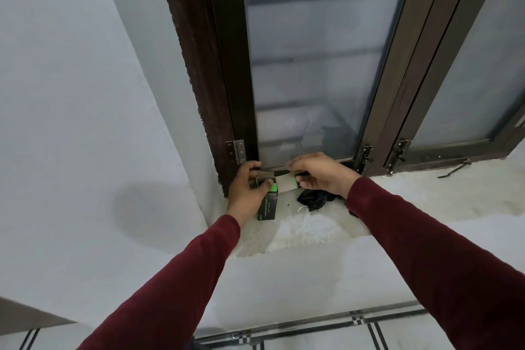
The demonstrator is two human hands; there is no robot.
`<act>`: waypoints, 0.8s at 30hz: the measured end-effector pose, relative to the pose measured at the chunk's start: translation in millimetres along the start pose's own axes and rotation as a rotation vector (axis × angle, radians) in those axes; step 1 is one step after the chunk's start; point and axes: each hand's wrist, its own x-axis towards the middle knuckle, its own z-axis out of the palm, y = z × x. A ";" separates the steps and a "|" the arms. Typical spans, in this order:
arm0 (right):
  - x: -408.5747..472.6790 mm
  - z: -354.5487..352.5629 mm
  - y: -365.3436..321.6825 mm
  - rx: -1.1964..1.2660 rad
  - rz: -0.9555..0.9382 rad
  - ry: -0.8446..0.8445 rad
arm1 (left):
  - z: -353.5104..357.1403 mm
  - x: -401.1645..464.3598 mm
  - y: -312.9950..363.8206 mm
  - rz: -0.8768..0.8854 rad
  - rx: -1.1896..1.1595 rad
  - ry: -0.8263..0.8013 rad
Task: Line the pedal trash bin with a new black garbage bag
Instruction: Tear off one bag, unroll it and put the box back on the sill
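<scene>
Head view of a white window sill (397,196) below a dark brown window frame (216,71) with frosted panes. Both arms, in maroon sleeves (426,250), reach forward and upward, converging at the sill's left corner. The left hand (247,187) is turned palm inward, fingers curled over the top of a small black-and-green carton (267,209), thumb pressed to its near face; it grips the box near the open mouth. The right hand (319,175) is held palm down, wrist bent, with thumb and fingertips pinched on the carton's pale cardboard flap (286,182), which is folded out to the right. The two hands are close together but not touching, each clamped on a different part of the same box.

The carton stands upright on the sill, against the frame's lower left corner; its long axis runs vertically, open end upward, printed side facing the viewer. Its contents cannot be made out. Just right of it, partly under the right wrist, lies a crumpled black garbage bag (312,200) on the sill, bunched with no clear long axis. A metal hinge (238,150) sits just above the left hand; latches (366,156) are fixed at the sash bases further right. A tiled floor (312,332) shows below
</scene>
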 end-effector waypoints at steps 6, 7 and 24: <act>-3.6 0.9 -5.5 0.043 -0.013 -0.133 | -1.7 -1.9 -6.3 -0.058 -0.047 -0.079; -3.4 1.6 -5.9 0.026 -0.030 -0.136 | -2.6 -1.9 -8.0 -0.057 -0.041 -0.107; -2.1 0.0 -0.2 -0.311 -0.025 -0.129 | -10.4 1.8 -10.2 -0.052 -0.002 -0.122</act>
